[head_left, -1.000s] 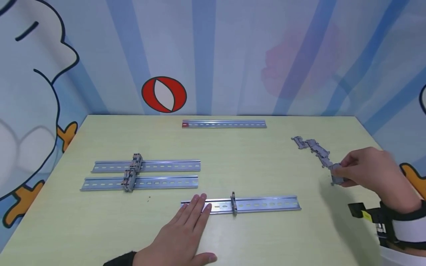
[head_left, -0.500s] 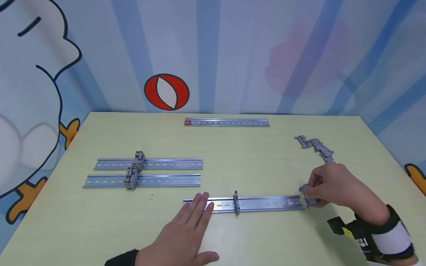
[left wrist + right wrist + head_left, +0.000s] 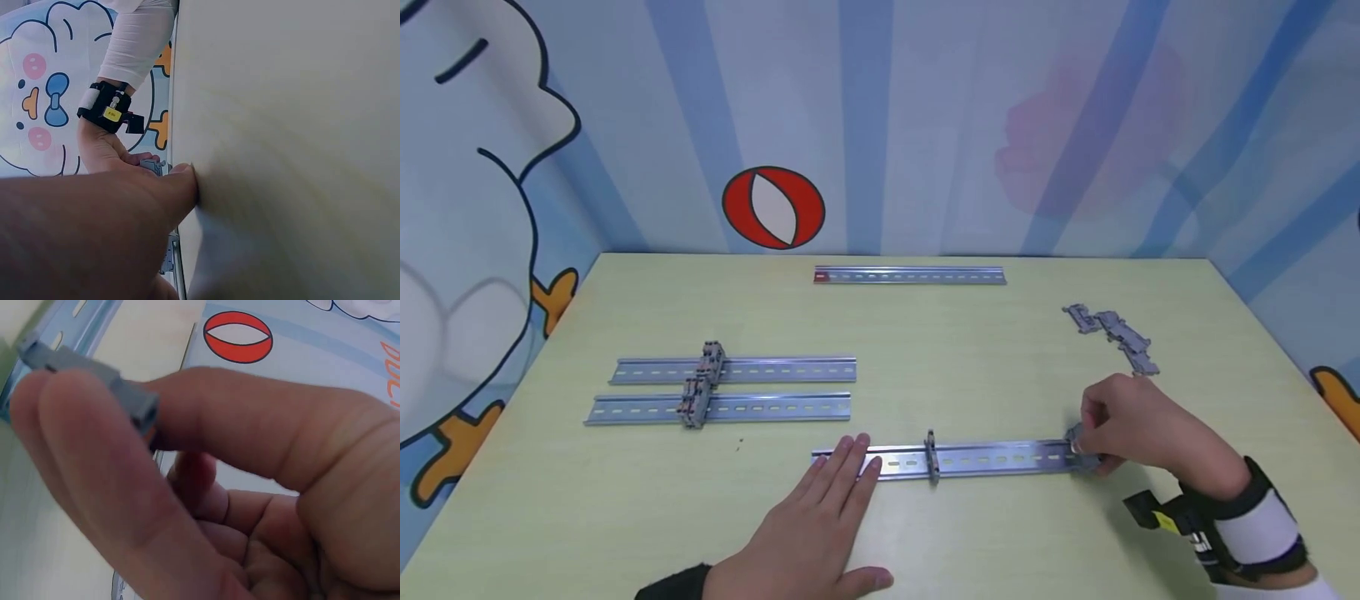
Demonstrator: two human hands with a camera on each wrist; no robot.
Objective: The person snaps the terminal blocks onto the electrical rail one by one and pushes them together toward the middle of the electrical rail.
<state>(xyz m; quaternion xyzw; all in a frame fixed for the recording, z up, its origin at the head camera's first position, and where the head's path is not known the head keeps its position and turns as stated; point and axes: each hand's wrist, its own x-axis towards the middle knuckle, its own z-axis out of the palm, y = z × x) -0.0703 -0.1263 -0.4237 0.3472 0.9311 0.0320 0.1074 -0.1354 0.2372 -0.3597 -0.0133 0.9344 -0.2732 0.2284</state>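
My left hand (image 3: 808, 529) lies flat with fingers straight, its fingertips pressing the left end of the front slotted DIN rail (image 3: 1000, 458). One thin grey terminal block (image 3: 932, 458) stands upright across this rail, left of its middle. At the rail's right end, my right hand (image 3: 1138, 425) pinches another grey terminal block (image 3: 103, 375) between thumb and fingers. In the head view the fingers partly cover that block, which overlaps the rail end. The left wrist view shows the held block (image 3: 152, 166) beyond my left thumb.
Two parallel DIN rails (image 3: 790, 369) at left carry a cluster of grey terminal blocks (image 3: 696, 402). Another rail (image 3: 917, 275), red at its left end, lies near the table's back edge. Several loose grey blocks (image 3: 1123, 337) lie flat at back right.
My right hand has taken a terminal block from the loose row and carried it left and toward me, to the front rail's right end. My left hand stays on the rail.
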